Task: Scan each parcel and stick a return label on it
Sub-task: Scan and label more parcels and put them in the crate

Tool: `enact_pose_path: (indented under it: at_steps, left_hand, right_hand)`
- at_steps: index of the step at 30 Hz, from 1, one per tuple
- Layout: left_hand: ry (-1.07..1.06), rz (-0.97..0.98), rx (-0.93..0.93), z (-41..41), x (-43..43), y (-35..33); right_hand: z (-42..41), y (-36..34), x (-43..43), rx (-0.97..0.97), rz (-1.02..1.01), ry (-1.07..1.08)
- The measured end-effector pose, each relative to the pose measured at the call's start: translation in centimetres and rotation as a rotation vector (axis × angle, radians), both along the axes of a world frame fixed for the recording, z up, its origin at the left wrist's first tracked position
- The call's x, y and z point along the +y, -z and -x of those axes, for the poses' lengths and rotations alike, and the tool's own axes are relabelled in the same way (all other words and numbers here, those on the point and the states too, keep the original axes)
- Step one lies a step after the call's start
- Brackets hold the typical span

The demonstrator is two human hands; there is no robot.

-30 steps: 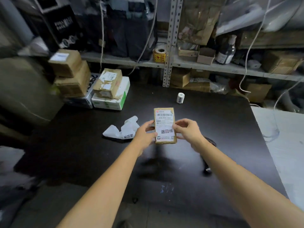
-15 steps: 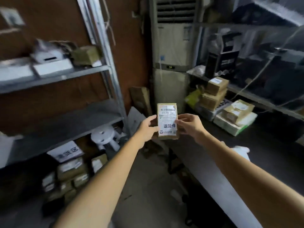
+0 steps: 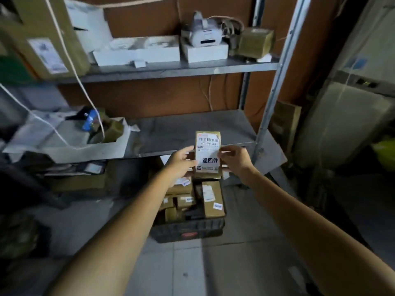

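Now the small brown parcel hangs upright in mid-air between both hands. The left hand clasps its nine o'clock edge with curled fingers, and the right hand pinches the three o'clock edge. A white return label (bold black characters) covers its face. At six o'clock a black crate holds more boxes, and at twelve o'clock runs a grey shelf.

parcel between hands, above crate
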State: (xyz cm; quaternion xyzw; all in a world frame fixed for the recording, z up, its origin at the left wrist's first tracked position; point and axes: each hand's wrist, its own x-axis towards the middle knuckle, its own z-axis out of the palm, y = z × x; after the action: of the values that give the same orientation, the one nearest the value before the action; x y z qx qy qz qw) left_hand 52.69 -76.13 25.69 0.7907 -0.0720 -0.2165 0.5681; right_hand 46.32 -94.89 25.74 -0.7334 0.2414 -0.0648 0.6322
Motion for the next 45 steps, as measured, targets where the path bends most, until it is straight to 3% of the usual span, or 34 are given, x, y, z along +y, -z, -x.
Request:
enact_pose_path:
  at_steps: [8,14,21,36,45]
  left_hand:
    - [-0.099,0.032,0.178,-9.3,5.8,7.4]
    - [-0.289,0.034,0.294,-15.9,7.4,12.1]
    - [-0.395,0.066,0.438,-21.3,11.3,20.7]
    - [-0.308,-0.004,0.592,-35.7,21.9,46.7]
    - [-0.297,0.001,0.596,-36.1,22.7,55.4]
  right_hand:
    - [-11.3,6.8,5.1,0.126,0.083,-0.144]
    - [-20.6,12.9,7.2,0.176,0.028,-0.300]
    - [-28.0,22.9,11.6,0.281,0.101,-0.414]
    - [-40.1,48.7,22.4,0.421,0.175,-0.353]
    - [-40.3,56.0,24.2,0.438,0.342,-0.359]
